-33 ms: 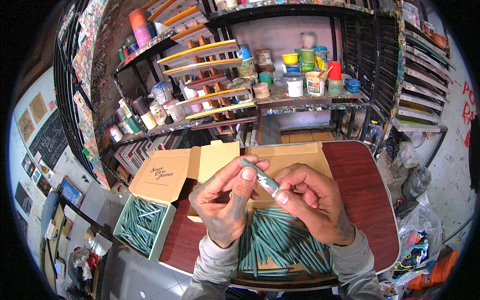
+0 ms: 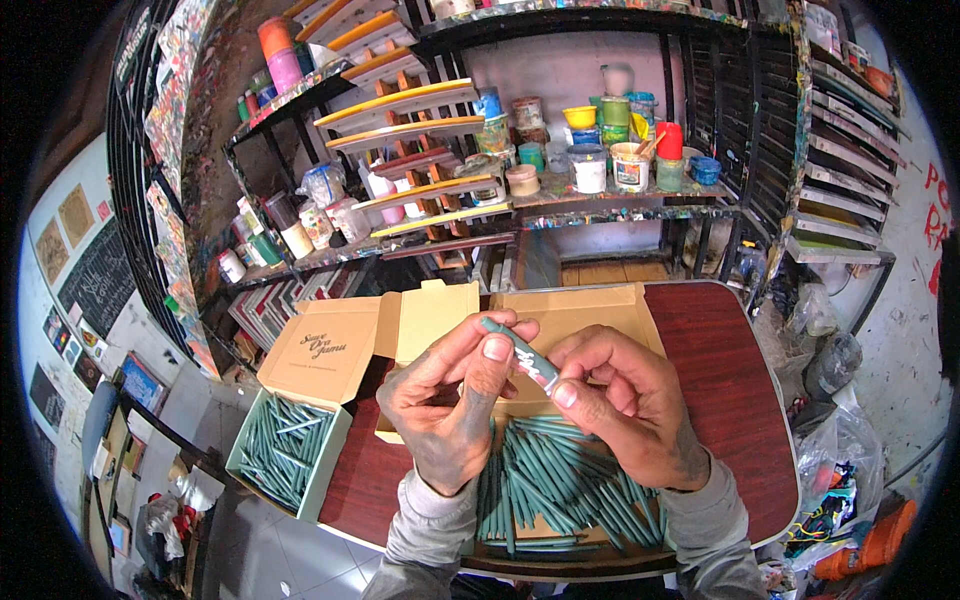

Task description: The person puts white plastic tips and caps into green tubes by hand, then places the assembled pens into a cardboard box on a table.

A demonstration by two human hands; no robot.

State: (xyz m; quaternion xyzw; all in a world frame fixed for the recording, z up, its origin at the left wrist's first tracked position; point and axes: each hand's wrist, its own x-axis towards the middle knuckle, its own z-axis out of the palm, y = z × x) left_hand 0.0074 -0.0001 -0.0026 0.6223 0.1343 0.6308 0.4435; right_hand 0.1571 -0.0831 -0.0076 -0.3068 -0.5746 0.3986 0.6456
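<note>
Close in front of me, both hands hold one slim grey-green pen (image 2: 519,348) with white print along its side. The fingertips and thumb of my left hand (image 2: 450,410) pinch its upper left end. At the lower right end, my right hand (image 2: 630,405) grips it between thumb and fingers. The pen slants down to the right. Below my hands, many similar pens (image 2: 560,490) lie loose in an open cardboard box (image 2: 590,310), partly covered by my forearms. To the left, a pale green box (image 2: 325,465) with a raised brown lid (image 2: 325,350) holds more of them.
The boxes stand on a dark red-brown table (image 2: 720,400). Behind it, a paint-stained shelf (image 2: 630,198) carries tubs and jars of paint. A rack of frames (image 2: 400,135) stands at the back left. Plastic bags (image 2: 835,440) and an orange item (image 2: 870,545) lie right of the table.
</note>
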